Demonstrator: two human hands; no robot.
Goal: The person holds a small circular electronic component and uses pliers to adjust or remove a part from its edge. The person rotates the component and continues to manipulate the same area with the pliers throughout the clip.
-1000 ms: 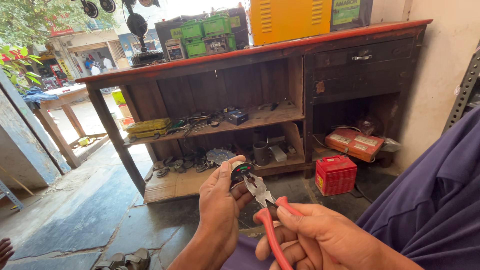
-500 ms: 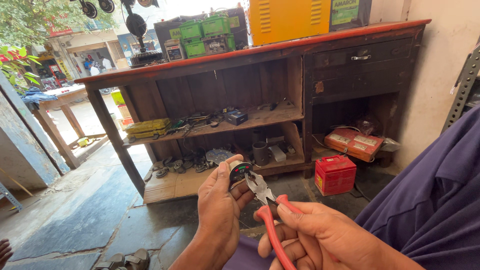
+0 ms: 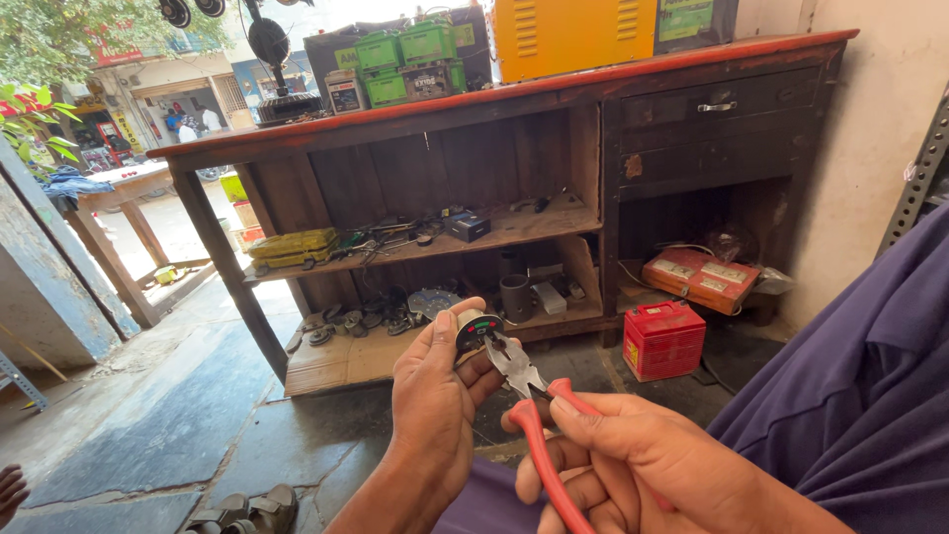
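Before wooden workbench (image 3: 554, 109), left hand (image 3: 435, 415) pinching round gauge (image 3: 477, 331), right hand (image 3: 643, 470) gripping red-handled pliers (image 3: 529, 396)

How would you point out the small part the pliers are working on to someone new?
Start at the wooden workbench; in front of it the left hand pinches a small round gauge. Its dark face with red and green marks, touched by red-handled pliers, sets it apart.
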